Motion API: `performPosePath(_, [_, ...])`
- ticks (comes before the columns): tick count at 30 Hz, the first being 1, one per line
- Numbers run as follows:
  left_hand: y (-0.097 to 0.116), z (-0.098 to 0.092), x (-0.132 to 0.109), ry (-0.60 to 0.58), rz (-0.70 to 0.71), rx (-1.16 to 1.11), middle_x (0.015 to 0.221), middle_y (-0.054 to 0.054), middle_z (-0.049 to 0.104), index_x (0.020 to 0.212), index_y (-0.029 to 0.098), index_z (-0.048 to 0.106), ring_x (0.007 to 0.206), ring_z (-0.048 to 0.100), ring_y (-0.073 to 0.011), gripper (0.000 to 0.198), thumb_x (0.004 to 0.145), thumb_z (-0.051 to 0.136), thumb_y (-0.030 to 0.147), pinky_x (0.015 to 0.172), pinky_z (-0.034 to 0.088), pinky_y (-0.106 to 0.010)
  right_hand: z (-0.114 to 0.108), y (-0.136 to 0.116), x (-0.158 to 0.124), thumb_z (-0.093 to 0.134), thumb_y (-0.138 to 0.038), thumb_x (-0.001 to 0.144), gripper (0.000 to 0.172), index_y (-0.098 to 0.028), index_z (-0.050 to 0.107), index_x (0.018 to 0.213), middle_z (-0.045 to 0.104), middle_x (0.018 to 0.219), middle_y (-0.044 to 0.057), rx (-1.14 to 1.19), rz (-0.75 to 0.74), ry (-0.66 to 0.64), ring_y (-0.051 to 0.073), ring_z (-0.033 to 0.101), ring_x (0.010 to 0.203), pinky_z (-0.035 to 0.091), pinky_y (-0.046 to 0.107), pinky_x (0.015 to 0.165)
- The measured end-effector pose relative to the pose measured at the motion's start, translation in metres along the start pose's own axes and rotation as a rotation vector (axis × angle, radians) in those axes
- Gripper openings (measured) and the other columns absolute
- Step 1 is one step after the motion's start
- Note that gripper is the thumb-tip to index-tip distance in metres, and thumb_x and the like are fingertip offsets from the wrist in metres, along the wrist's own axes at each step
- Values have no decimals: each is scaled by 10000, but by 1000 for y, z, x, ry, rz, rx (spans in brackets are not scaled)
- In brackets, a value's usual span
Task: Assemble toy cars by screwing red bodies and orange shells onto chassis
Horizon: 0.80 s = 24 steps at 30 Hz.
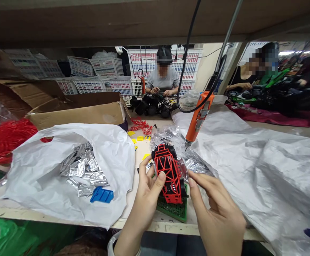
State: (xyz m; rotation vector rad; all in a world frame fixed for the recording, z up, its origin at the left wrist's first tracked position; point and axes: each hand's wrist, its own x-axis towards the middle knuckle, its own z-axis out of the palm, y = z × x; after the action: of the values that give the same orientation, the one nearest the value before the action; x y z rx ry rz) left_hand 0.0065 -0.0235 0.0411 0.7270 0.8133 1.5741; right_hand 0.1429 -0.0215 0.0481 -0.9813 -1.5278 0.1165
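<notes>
My left hand (151, 185) is closed around a toy buggy (168, 170) with a red lattice cage and black wheels, thumb on the cage. At the buggy's right side, my right hand (213, 202) pinches a small silvery panel (183, 168) between thumb and fingertips. The panel lies against or very near the buggy's side; I cannot tell if it is attached. Below the buggy is a green tray (181, 213) holding small dark bits. An orange electric screwdriver (199, 117) hangs just above and to the right, its tip pointing down.
On the left a white plastic bag (48, 170) holds silvery panels (87, 170) and a blue part (102, 195). Red lattice pieces (144, 126) and yellow pieces (140, 138) lie beyond. A cardboard box (82, 113) stands behind; white sheeting (250, 153) covers the right. Co-workers sit opposite.
</notes>
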Motion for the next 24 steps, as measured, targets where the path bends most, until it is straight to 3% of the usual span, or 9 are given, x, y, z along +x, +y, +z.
performPosePath(7, [14,-9,3,81,46,34,1484,-118,606,1436,314,402,1331,614,-300,714,863,789,491,1090,502,-439,2,-4,0,687,-91,930,222,-200,770,1105,751,989,28,18,-28,95,119,711,882,570,220,813])
performPosePath(12, [18,-9,-2,-5,28,56,1438,-100,646,1425,325,433,1293,641,-292,646,890,763,472,1083,500,-431,17,-17,-2,667,-89,941,241,-198,764,1133,737,950,34,-24,-118,83,139,707,823,591,243,731])
performPosePath(16, [19,-6,-5,-19,76,61,1429,-84,652,1411,334,439,1319,622,-288,623,892,763,453,1104,479,-425,25,-19,-5,676,-96,941,248,-193,757,1154,708,963,40,-46,-166,69,143,683,861,584,258,798])
performPosePath(24, [18,-15,-2,-28,178,24,1378,-83,670,1390,324,435,1306,633,-279,605,897,776,403,1133,461,-430,35,-24,-10,633,-56,949,242,-175,728,1137,741,1130,68,-4,-106,51,135,706,1055,579,235,930])
